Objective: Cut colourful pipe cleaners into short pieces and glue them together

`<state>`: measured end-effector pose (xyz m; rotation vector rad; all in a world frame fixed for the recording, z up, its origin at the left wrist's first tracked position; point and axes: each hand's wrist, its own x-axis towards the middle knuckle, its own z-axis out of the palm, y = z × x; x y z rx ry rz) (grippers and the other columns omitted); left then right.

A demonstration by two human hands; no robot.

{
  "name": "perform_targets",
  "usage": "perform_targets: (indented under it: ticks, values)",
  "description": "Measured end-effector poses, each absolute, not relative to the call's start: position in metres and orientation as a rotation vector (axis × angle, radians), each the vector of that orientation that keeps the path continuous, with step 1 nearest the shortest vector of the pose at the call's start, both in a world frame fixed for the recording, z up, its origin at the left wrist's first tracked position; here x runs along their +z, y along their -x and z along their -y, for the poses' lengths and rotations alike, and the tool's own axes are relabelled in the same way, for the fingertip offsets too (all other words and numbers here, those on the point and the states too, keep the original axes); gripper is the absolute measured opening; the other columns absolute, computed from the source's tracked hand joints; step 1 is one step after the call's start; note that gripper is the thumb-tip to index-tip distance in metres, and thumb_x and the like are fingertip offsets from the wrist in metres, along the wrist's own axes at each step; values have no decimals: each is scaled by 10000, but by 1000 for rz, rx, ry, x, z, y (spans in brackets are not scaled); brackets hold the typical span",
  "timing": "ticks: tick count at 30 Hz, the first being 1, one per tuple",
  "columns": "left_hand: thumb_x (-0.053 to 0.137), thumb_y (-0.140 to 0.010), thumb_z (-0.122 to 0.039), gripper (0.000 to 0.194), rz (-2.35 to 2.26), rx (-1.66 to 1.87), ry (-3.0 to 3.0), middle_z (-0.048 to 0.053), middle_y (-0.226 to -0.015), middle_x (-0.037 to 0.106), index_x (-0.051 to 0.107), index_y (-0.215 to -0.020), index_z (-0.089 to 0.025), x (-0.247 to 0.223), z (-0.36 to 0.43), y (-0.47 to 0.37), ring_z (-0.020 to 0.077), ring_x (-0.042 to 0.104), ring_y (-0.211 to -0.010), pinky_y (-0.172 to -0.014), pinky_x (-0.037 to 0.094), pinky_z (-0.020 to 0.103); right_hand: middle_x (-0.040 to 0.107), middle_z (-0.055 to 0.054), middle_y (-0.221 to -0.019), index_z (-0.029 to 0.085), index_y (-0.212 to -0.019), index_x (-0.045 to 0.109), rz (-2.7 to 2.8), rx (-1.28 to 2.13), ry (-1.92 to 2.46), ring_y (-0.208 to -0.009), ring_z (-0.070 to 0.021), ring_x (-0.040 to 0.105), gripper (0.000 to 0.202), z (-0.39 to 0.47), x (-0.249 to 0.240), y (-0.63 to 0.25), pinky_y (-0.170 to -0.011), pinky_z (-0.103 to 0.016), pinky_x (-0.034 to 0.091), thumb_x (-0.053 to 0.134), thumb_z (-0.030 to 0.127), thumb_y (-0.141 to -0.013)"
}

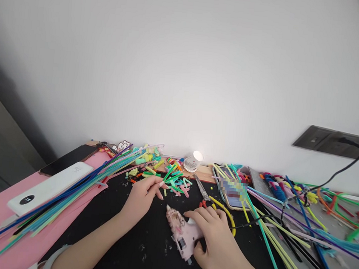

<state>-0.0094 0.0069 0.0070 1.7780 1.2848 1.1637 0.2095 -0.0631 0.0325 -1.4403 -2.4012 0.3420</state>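
My right hand [214,243] is wrapped round the handle of a pink glue gun [185,233], whose pale nozzle points up and left over the black mat [111,238]. Up and left of it, my left hand [146,193] pinches at the edge of a heap of short cut pipe cleaners [176,181]. A small green piece shows at its fingertips. Scissors [202,188] with red handles lie open beyond the glue gun, beside a bent yellow pipe cleaner [227,212].
A white paper cup [193,161] stands by the wall. Long pipe cleaners [97,179] and a white power bank [48,187] lie left. To the right are a phone [233,191], more pipe cleaners [265,233] and a black cable [339,170] from the wall socket [323,141].
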Motion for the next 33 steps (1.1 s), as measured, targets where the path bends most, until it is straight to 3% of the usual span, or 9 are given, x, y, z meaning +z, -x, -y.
perform_targets:
  ticks: [10, 17, 22, 33]
  values:
    - [372, -877, -241, 189, -1299, 1156, -1900, 4, -790, 656, 550, -847, -186, 7, -8, 10, 120, 607, -548, -618, 465, 250, 597, -34, -928, 238, -1019, 565, 2328, 341, 1376, -896, -226, 524, 446, 57, 21, -215, -817, -371, 353, 508, 71, -610]
    - [348, -899, -214, 221, -1235, 1064, -2050, -18, -668, 649, 553, -820, -187, 9, -2, 5, 123, 614, -582, -670, 438, 244, 619, -32, -830, 216, -983, 564, 2103, 463, 1235, -719, -168, 578, 212, 54, 21, -220, -654, -271, 445, 508, 163, -785]
    - [322, -905, -203, 229, -1157, 1024, -2068, -13, -702, 653, 536, -824, -189, 7, 3, 2, 113, 608, -575, -643, 440, 225, 638, -44, -808, 196, -894, 579, 2018, 475, 1256, -703, -176, 599, 121, 54, 22, -219, -610, -258, 460, 530, 202, -784]
    - [301, -905, -169, 217, -1110, 962, -2118, -9, -782, 659, 506, -838, -194, 8, 6, 2, 101, 602, -574, -671, 436, 227, 643, -36, -805, 191, -889, 577, 1990, 546, 1303, -680, -174, 596, 111, 53, 15, -222, -597, -251, 452, 517, 245, -813]
